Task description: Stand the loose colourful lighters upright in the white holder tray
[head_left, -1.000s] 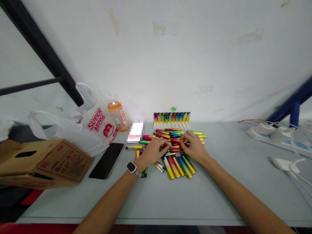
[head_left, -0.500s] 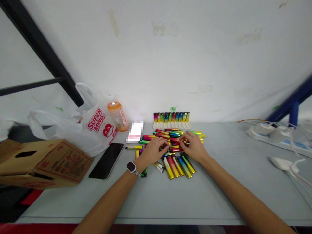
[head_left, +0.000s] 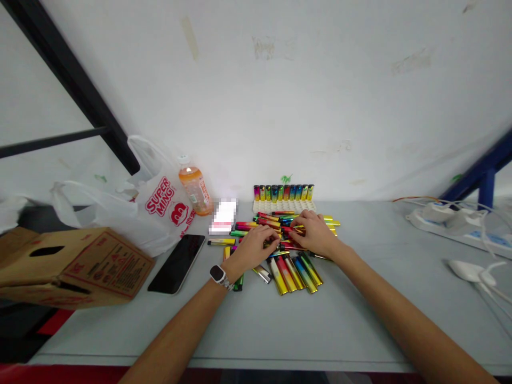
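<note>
Many shiny, gradient-coloured lighters lie heaped in the middle of the table, including a loose yellow lighter [head_left: 222, 242] at the left of the heap. My left hand [head_left: 252, 248], wearing a watch [head_left: 217, 274], rests over the left part with curled fingers, thumb and index close together; what they hold is hidden. Over the right part, my right hand [head_left: 316, 233] has bent fingers closed around a red lighter [head_left: 294, 234], partly covered. One lighter [head_left: 321, 256] pokes out beneath my right wrist. Behind, a white tray with holes [head_left: 284, 206] carries an upright row of lighters [head_left: 274, 193].
To the left are a dark phone [head_left: 176, 264], a cardboard box [head_left: 108, 266], a white plastic bag [head_left: 140, 213], an orange drink bottle [head_left: 196, 186] and a blurred-out white item [head_left: 224, 216]. A power strip [head_left: 460, 226] and white charger [head_left: 468, 270] with cables lie right.
My right hand has shifted slightly up and over the heap, and a lighter now shows beneath its wrist. My left hand stays nearly in place. The whole view has moved slightly.
</note>
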{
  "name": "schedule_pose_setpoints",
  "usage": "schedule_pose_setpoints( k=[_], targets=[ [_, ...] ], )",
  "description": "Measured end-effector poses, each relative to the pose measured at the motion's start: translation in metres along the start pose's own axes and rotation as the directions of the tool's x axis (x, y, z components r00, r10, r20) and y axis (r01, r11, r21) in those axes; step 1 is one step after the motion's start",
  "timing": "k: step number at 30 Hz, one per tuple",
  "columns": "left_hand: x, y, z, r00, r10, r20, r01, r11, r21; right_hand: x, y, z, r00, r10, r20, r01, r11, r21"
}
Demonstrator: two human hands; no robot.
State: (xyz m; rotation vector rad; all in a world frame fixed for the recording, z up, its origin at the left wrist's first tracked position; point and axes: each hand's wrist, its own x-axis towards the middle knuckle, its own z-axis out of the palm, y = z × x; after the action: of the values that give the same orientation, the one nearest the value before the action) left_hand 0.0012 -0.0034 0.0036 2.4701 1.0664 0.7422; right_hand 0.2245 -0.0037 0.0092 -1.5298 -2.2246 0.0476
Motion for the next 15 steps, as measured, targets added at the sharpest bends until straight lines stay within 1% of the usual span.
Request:
schedule_pose_setpoints(
  k=[3, 6, 8, 10, 12, 15],
  targets=[
    [0.0, 0.0, 0.0, 1.0, 0.004, -0.004, -0.004, 1.0, -0.013, 0.012, -0.001, -0.003, 0.997, -0.033, 0.072, 0.034, 0.999, -0.024],
    [-0.001, 0.0, 0.0, 1.0, 0.003, -0.006, -0.003, 1.0, -0.006, 0.024, 0.001, -0.004, 0.991, -0.018, 0.131, 0.02, 1.0, -0.013],
    [-0.001, 0.0, 0.0, 1.0, 0.0, -0.008, 0.0, 1.0, -0.002, 0.028, 0.003, -0.003, 0.991, -0.008, 0.136, 0.006, 1.0, 0.015],
    [-0.001, 0.0, 0.0, 1.0, -0.004, -0.01, 0.004, 1.0, -0.005, 0.029, 0.004, -0.004, 0.996, -0.015, 0.091, 0.01, 0.998, 0.056],
    [-0.001, 0.0, 0.0, 1.0, -0.007, -0.014, 0.006, 1.0, -0.015, 0.025, 0.002, -0.007, 1.0, -0.017, 0.008, 0.016, 0.992, 0.123],
    [-0.001, -0.001, 0.0, 1.0, -0.002, -0.014, 0.002, 1.0, -0.024, 0.014, -0.006, -0.01, 0.995, 0.023, -0.093, 0.008, 0.949, 0.317]
  ],
)
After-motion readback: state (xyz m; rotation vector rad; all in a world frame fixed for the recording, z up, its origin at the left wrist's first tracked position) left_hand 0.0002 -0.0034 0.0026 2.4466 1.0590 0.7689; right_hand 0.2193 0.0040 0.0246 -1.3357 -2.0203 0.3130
